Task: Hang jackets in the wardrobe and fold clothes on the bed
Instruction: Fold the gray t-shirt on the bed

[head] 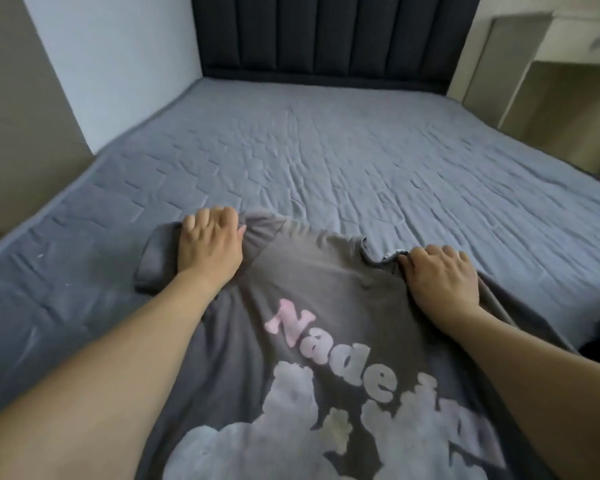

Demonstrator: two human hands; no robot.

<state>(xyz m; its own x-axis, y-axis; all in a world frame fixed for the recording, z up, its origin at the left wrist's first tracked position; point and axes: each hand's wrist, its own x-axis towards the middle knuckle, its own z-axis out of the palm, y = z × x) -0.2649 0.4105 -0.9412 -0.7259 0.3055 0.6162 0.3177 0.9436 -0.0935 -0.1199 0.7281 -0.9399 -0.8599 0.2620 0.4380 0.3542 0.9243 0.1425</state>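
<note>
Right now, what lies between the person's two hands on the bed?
In the head view, the grey T-shirt's neckline and upper chest stretch between the left hand and the right hand, both gripping its shoulders; nothing else lies there.

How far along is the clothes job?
Nothing shows as done: no folded pile is in view. In hand: the left hand and right hand grip the dark grey printed T-shirt, spread on the blue quilted bed. Folding remains; wardrobe unseen.

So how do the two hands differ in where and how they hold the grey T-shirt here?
The left hand grips the T-shirt at its shoulder beside the sleeve, farther up the bed; the right hand grips nearer the neckline, closer to the person. Fabric bunches by the left hand and puckers at the right. Both have curled fingers, knuckles up.
</note>
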